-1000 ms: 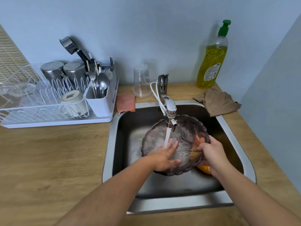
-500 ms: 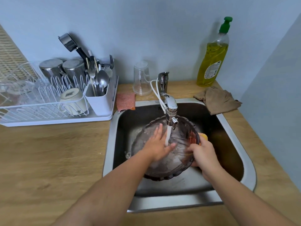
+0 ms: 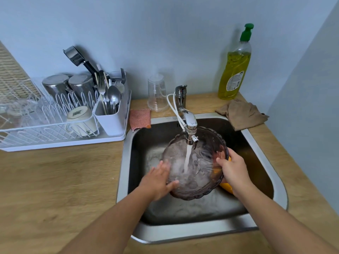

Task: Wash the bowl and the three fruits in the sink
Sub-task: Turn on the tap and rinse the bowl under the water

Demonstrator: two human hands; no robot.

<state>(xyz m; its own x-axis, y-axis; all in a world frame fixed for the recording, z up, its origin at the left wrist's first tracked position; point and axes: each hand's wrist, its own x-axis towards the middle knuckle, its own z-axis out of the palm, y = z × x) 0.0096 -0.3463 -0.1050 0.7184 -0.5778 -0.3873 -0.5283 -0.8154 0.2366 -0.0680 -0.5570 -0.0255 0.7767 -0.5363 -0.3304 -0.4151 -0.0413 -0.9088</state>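
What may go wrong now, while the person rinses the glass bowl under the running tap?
The wet bowl is gripped only at its rim by the right hand; it might slip and strike the sink. Its upper rim sits close to the tap nozzle and could knock it. The orange fruit lies under the bowl, hard to see.

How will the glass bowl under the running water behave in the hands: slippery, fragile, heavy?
The bowl is wet under the tap stream, so probably slippery. It looks like thin patterned glass, likely fragile against the steel sink. The right hand grips its rim alone, suggesting moderate weight.
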